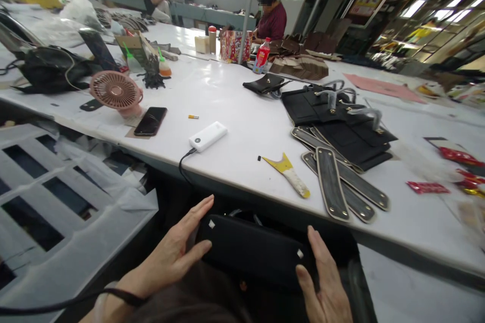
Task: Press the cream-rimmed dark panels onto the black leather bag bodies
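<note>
A black handbag (255, 250) lies in front of me below the table edge, its flat base facing up. Small pale squares mark both ends of the base. My left hand (182, 245) grips the left end, thumb on the near edge and fingers stretched along the side. At the opposite end, my right hand (324, 282) holds the bag the same way, thumb and fingers apart around the corner. The bag's lower part is lost in shadow.
On the white table (227, 83) are a yellow-and-white scraper-like tool (288, 175), black straps (332, 181), black bag pieces (341, 126), a white power bank (208, 136), a phone (150, 121) and a pink fan (115, 92). A person (273, 17) sits across the table.
</note>
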Demonstrator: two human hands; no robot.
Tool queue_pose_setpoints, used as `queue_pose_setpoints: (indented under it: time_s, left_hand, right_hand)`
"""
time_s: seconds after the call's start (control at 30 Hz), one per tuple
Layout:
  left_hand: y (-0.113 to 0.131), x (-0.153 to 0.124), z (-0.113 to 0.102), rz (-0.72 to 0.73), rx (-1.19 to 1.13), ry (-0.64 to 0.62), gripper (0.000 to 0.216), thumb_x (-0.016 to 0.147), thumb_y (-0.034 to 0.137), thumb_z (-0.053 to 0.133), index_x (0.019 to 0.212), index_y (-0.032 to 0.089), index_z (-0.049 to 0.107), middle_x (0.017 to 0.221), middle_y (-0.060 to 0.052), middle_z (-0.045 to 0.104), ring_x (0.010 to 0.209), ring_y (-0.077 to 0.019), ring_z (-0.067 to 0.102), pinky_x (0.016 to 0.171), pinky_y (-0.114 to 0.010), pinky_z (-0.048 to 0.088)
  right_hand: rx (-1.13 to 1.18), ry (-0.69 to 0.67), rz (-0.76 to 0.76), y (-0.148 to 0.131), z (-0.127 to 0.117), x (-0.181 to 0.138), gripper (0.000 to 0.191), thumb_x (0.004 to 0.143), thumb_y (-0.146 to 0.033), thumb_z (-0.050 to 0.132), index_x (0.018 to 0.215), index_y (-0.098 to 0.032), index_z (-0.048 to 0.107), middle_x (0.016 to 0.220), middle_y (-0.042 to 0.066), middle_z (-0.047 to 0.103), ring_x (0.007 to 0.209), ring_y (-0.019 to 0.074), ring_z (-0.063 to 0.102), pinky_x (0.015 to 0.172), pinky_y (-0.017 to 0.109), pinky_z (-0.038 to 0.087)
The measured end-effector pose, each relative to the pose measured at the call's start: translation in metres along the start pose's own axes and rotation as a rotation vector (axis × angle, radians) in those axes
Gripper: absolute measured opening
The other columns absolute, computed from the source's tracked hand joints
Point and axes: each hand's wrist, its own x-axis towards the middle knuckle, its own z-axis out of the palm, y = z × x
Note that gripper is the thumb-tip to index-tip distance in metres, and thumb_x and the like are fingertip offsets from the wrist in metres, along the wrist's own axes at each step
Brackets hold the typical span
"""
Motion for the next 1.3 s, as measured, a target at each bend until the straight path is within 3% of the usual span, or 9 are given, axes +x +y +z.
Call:
queue_pose_setpoints:
  time_s: [0.17,0.27,0.43,0.63,0.73,0.83,0.97,1.1,1.3]
  left_hand:
    - [0.005,0.009,0.012,0.261,0.466,-0.084,0.070,0.094,0.041,0.051,0.152,0.024,0.016,0.155,-0.004,0.031,0.144,-0.0240,0.023,0.119,-0.047,0.015]
    - [-0.008,0.010,0.024,0.416,0.673,-0.004,0.070,0.092,0.042,0.052,0.151,0.021,0.022,0.152,-0.003,0.039,0.143,-0.0208,0.027,0.121,-0.037,0.005]
    - [-0.046,0.016,0.043,0.516,0.624,0.070,0.073,0.088,0.051,0.052,0.150,0.020,0.028,0.148,-0.006,0.045,0.139,-0.0261,0.036,0.120,-0.040,0.010]
    - [-0.067,0.017,0.046,0.553,0.551,0.055,0.067,0.089,0.050,0.054,0.148,0.024,0.034,0.145,-0.007,0.049,0.132,-0.0253,0.046,0.120,-0.039,0.015]
    - [-0.065,0.016,0.043,0.551,0.535,0.022,0.068,0.088,0.045,0.056,0.148,0.026,0.032,0.148,-0.005,0.045,0.133,-0.0257,0.045,0.120,-0.039,0.015]
    - [-0.059,0.015,0.041,0.472,0.491,-0.007,0.067,0.088,0.041,0.057,0.149,0.030,0.030,0.149,-0.003,0.043,0.133,-0.0263,0.045,0.119,-0.042,0.021]
    - [-0.051,0.010,0.045,0.229,0.363,-0.019,0.064,0.092,0.039,0.050,0.150,0.034,0.023,0.152,-0.001,0.037,0.136,-0.0242,0.040,0.111,-0.042,0.036]
    - [-0.045,-0.001,0.053,0.061,0.204,0.089,0.065,0.092,0.042,0.046,0.151,0.031,0.018,0.154,-0.004,0.032,0.138,-0.0242,0.037,0.107,-0.041,0.038]
    - [-0.029,-0.006,0.053,-0.142,-0.016,0.087,0.055,0.094,0.043,0.046,0.146,0.034,0.028,0.151,-0.004,0.038,0.137,-0.0227,0.038,0.113,-0.043,0.030]
  right_hand:
    - [-0.287,-0.118,-0.299,-0.019,0.001,0.014,0.078,0.092,-0.058,0.046,0.150,-0.010,0.024,0.153,0.011,0.032,0.140,0.0327,0.028,0.109,0.050,0.029]
    - [-0.364,-0.230,-0.287,-0.033,0.004,0.013,0.084,0.088,-0.068,0.044,0.149,-0.013,0.026,0.153,0.009,0.032,0.141,0.0278,0.027,0.113,0.046,0.028]
    - [-0.354,-0.287,-0.147,-0.055,0.007,0.014,0.095,0.085,-0.077,0.030,0.149,-0.008,0.024,0.154,0.012,0.027,0.142,0.0268,0.024,0.116,0.044,0.029]
    - [-0.324,-0.224,-0.314,-0.097,0.023,0.022,0.097,0.083,-0.079,0.017,0.146,-0.005,0.030,0.154,0.012,0.030,0.143,0.0262,0.022,0.116,0.038,0.031]
    - [-0.291,-0.214,-0.316,-0.097,0.028,0.021,0.097,0.084,-0.078,0.021,0.145,-0.003,0.031,0.152,0.014,0.032,0.142,0.0275,0.024,0.115,0.038,0.032]
    - [-0.229,-0.201,-0.193,-0.076,0.018,0.018,0.087,0.089,-0.071,0.033,0.143,-0.002,0.036,0.149,0.017,0.037,0.141,0.0306,0.027,0.117,0.045,0.027]
    - [-0.089,-0.228,0.182,-0.042,-0.005,0.015,0.059,0.093,-0.047,0.050,0.136,-0.008,0.049,0.142,0.014,0.048,0.138,0.0315,0.033,0.119,0.053,0.018]
    - [0.254,-0.261,0.566,-0.021,-0.007,0.006,0.064,0.090,-0.042,0.051,0.144,-0.011,0.038,0.142,0.013,0.048,0.131,0.0282,0.044,0.111,0.047,0.036]
    - [0.651,-0.234,0.681,-0.002,0.013,-0.008,0.065,0.087,-0.057,0.053,0.139,-0.018,0.046,0.135,0.010,0.056,0.126,0.0275,0.050,0.108,0.040,0.040]
